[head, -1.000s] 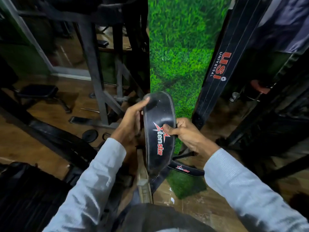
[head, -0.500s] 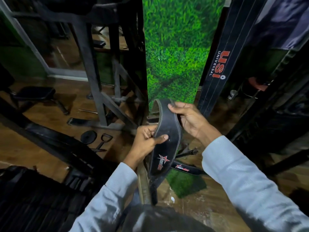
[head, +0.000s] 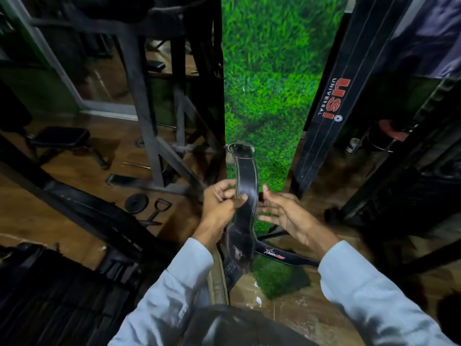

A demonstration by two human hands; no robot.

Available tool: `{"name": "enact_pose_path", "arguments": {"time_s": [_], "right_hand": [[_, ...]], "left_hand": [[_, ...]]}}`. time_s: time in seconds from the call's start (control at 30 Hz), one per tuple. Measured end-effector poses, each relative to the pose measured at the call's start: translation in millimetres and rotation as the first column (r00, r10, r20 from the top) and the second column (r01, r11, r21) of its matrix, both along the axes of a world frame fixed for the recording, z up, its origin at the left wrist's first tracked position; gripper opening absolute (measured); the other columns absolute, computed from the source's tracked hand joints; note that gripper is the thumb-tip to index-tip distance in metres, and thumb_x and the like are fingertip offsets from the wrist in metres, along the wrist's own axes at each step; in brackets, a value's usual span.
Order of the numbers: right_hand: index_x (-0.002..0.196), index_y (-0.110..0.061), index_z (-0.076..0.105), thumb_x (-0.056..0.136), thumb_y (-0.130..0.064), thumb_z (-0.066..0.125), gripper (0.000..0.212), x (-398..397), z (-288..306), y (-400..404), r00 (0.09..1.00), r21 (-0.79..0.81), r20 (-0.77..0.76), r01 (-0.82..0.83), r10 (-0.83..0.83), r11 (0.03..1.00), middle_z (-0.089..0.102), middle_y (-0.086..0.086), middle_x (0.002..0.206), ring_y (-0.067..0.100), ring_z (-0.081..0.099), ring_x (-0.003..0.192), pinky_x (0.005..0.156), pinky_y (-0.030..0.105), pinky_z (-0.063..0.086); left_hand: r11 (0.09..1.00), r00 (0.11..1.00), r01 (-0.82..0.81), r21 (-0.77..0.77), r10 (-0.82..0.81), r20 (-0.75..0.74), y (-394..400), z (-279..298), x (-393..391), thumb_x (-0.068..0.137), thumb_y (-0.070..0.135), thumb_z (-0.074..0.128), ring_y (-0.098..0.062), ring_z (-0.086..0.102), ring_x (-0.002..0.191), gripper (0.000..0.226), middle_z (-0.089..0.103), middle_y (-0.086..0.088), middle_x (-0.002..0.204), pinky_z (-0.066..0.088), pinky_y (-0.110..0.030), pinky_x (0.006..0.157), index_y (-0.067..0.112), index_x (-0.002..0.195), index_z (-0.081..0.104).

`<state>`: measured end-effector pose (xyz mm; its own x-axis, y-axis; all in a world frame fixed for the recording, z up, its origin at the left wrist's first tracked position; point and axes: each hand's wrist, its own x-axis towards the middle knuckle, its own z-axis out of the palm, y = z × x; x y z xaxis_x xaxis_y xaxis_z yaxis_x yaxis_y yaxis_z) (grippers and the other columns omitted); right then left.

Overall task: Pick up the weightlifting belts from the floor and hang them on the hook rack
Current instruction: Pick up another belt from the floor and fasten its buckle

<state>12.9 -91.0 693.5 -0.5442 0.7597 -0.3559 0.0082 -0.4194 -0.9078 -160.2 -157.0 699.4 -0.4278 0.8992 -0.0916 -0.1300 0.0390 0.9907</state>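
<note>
Left hand (head: 220, 208): closed on the black belt (head: 245, 196); the thumb lies across the belt's face and the fingers curl behind its left edge.
Right hand (head: 284, 213): open, fingers spread and slightly bent, just beside the belt's right edge; contact with the belt cannot be told.
Black belt: held roughly upright in front of the grass-print panel (head: 272, 83); white stitching runs along both edges. Its upper end curls over near the foot of the panel, and whether that end rests on a hook cannot be told. Its lower part widens and hangs between the two forearms.
Second belt (head: 284, 257): lies on the floor below the right hand, partly over the green turf patch (head: 279, 278); red and white lettering shows on it.
USI belt (head: 331, 96): long black strip with red "USI" and white "UNIVERSAL" lettering, leaning beside the right edge of the panel.
Metal frame (head: 144, 108): dark steel uprights and braces, left of the panel.
Floor (head: 74, 176): brown wood; a small weight plate (head: 136, 204) and a cable handle (head: 159, 208) lie on it, left of the left hand.
Sleeves (head: 369, 303): light grey, on both arms.
</note>
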Motion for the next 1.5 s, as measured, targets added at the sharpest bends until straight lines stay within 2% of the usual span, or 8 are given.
{"name": "enact_pose_path", "arguments": {"time_s": [0.23, 0.4, 0.77, 0.87, 1.07, 1.23, 1.43, 1.5], "right_hand": [[0.095, -0.005, 0.078, 0.084, -0.008, 0.081, 0.011, -29.0, 31.9, 14.2, 0.956, 0.261, -0.126, 0.290, -0.265, 0.921, 0.080, 0.001, 0.087, 0.013, 0.072, 0.078, 0.076, 0.029, 0.056], [0.097, -0.012, 0.080, 0.088, -0.003, 0.079, 0.013, -27.1, 31.3, 6.3, 0.990, 0.580, -0.028, 0.131, -0.141, 0.804, 0.082, -0.002, 0.093, 0.006, 0.071, 0.082, 0.074, 0.023, 0.056], [0.100, -0.008, 0.078, 0.079, -0.015, 0.086, 0.024, 3.9, 37.1, 25.1, 0.954, 0.453, 0.290, -0.211, 0.080, 0.866, 0.081, 0.001, 0.098, 0.008, 0.071, 0.087, 0.085, 0.031, 0.051], [0.092, -0.019, 0.080, 0.088, 0.008, 0.063, 0.033, 19.4, 66.7, 35.0, 0.982, 0.412, 0.161, 0.029, -0.104, 0.911, 0.081, -0.007, 0.093, 0.001, 0.073, 0.091, 0.088, 0.037, 0.052], [0.098, -0.015, 0.082, 0.100, -0.050, 0.056, 0.044, 0.8, 116.1, 25.4, 0.997, 0.484, 0.059, 0.021, -0.057, 0.875, 0.080, 0.001, 0.113, 0.016, 0.071, 0.115, 0.115, 0.053, 0.044], [0.064, -0.012, 0.079, 0.109, -0.054, 0.021, 0.084, 10.3, 128.6, 13.3, 0.952, 0.523, -0.303, 0.200, -0.039, 0.829, 0.075, 0.019, 0.121, 0.029, 0.064, 0.126, 0.116, 0.051, 0.039], [0.094, -0.032, 0.084, 0.091, -0.087, 0.011, 0.091, -12.8, 124.3, 29.5, 0.958, 0.511, 0.279, -0.093, -0.063, 0.855, 0.065, -0.003, 0.145, 0.014, 0.048, 0.143, 0.123, 0.059, 0.029], [0.094, -0.031, 0.084, 0.094, -0.082, 0.012, 0.088, -17.8, 125.8, 22.7, 0.972, 0.539, 0.237, -0.141, 0.012, 0.831, 0.071, -0.007, 0.135, 0.015, 0.051, 0.141, 0.124, 0.057, 0.025]], "left_hand": [[0.994, 0.994, 0.107, 0.024, -0.107, -0.019, -17.3, -11.2, 13.1, 0.082, -0.021, 0.069, -0.024, 0.070, 0.095, 0.036, 0.076, -0.026, 0.109, 0.055, -0.036, 0.092, -0.004, 0.113, 0.073], [0.989, 0.999, 0.027, 0.146, -0.034, 0.043, -4.9, 30.9, 3.6, 0.089, 0.005, 0.077, -0.019, 0.070, 0.096, 0.020, 0.079, -0.013, 0.104, 0.056, -0.030, 0.086, 0.005, 0.109, 0.076], [0.928, 0.969, 0.184, 0.324, -0.115, -0.221, 9.4, 36.0, -6.9, 0.070, -0.004, 0.083, -0.016, 0.073, 0.086, 0.024, 0.082, -0.007, 0.094, 0.058, -0.029, 0.077, 0.008, 0.091, 0.082], [0.925, 0.972, 0.170, 0.339, -0.101, -0.212, 10.6, 31.7, -6.9, 0.072, 0.001, 0.085, -0.025, 0.068, 0.091, 0.022, 0.077, -0.027, 0.100, 0.053, -0.042, 0.081, -0.008, 0.091, 0.078], [0.914, 0.959, 0.250, 0.320, -0.189, -0.209, 8.9, 33.7, 0.2, 0.076, -0.010, 0.082, -0.010, 0.072, 0.090, 0.030, 0.082, 0.000, 0.095, 0.058, -0.024, 0.077, 0.015, 0.092, 0.084], [0.922, 0.966, 0.214, 0.324, -0.150, -0.211, 12.7, 29.2, -9.1, 0.073, -0.017, 0.079, -0.015, 0.070, 0.090, 0.026, 0.080, -0.004, 0.092, 0.055, -0.034, 0.080, 0.004, 0.089, 0.081], [0.907, 0.954, 0.263, 0.327, -0.194, -0.228, 13.7, 30.4, -8.9, 0.075, -0.007, 0.083, -0.015, 0.068, 0.089, 0.018, 0.079, -0.005, 0.091, 0.054, -0.037, 0.081, 0.005, 0.088, 0.080], [0.907, 0.951, 0.275, 0.320, -0.207, -0.232, 15.8, 29.8, -7.1, 0.074, -0.004, 0.083, -0.015, 0.068, 0.088, 0.017, 0.079, -0.002, 0.090, 0.053, -0.038, 0.081, 0.006, 0.088, 0.080]]}}
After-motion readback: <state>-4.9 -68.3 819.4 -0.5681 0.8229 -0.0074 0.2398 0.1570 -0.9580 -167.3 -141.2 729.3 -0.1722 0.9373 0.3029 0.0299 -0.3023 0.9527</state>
